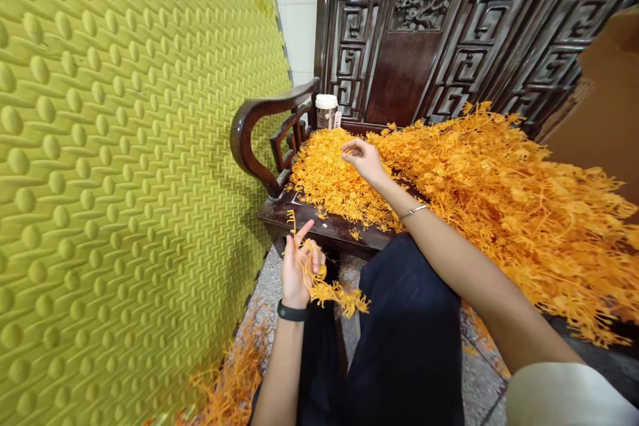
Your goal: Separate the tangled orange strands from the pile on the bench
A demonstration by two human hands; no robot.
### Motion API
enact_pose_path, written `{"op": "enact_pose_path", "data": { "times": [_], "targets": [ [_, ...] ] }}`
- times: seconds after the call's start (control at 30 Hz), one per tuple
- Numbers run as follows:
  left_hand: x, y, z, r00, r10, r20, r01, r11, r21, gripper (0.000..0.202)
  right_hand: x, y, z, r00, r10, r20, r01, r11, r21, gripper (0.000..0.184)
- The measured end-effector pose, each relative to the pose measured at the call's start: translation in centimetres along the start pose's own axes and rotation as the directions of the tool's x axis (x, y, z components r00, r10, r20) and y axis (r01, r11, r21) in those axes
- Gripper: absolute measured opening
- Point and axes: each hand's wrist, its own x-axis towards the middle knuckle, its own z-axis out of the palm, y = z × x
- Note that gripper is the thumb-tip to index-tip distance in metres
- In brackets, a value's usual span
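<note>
My left hand (301, 269), a dark band at its wrist, is closed on an orange plastic plant sprig (339, 296). The sprig's branched end hangs to the right, and its bare stem rises past my thumb. My index finger points up and away from the others. Over a heap of small orange sprig pieces (327, 170) on the wooden bench is my right hand (363, 158), with a thin bangle further down the arm. Its thumb and fingertips are pinched together; whatever lies between them is too small to make out.
Long orange branches (519, 193) lie piled along the bench on the right. A lidded cup (326, 110) stands by the curved armrest (244, 126). Yellow-green padding (124, 146) covers the left side. Orange stems (234, 373) lie on the floor, and cardboard (599, 100) leans at right.
</note>
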Motion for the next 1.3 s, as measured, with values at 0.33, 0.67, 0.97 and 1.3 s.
{"op": "enact_pose_path", "data": {
  "times": [0.33, 0.67, 0.97, 1.3],
  "targets": [
    [0.6, 0.0, -0.8, 0.999, 0.034, -0.041, -0.036, 0.999, -0.041, 0.053, 0.6, 0.6, -1.3, 0.989, -0.134, 0.064, 0.146, 0.960, -0.240, 0.057],
    [1.1, 0.9, -2.0, 0.970, 0.208, -0.125, -0.214, 0.976, -0.039, 0.048, -4.5, -4.9, 1.5, 0.341, 0.048, 0.939, 0.065, 0.995, -0.075, 0.031],
    [0.8, 0.5, -2.0, 0.953, 0.296, -0.061, -0.287, 0.949, 0.132, 0.043, -6.8, -4.7, 4.9, 0.203, 0.057, 0.977, 0.206, 0.973, -0.100, 0.027],
    [1.2, 0.1, -2.3, 0.942, 0.313, -0.119, -0.295, 0.944, 0.146, 0.047, -6.9, -4.1, 6.1, 0.345, -0.061, 0.937, 0.173, 0.985, 0.001, 0.009]
  ]
}}
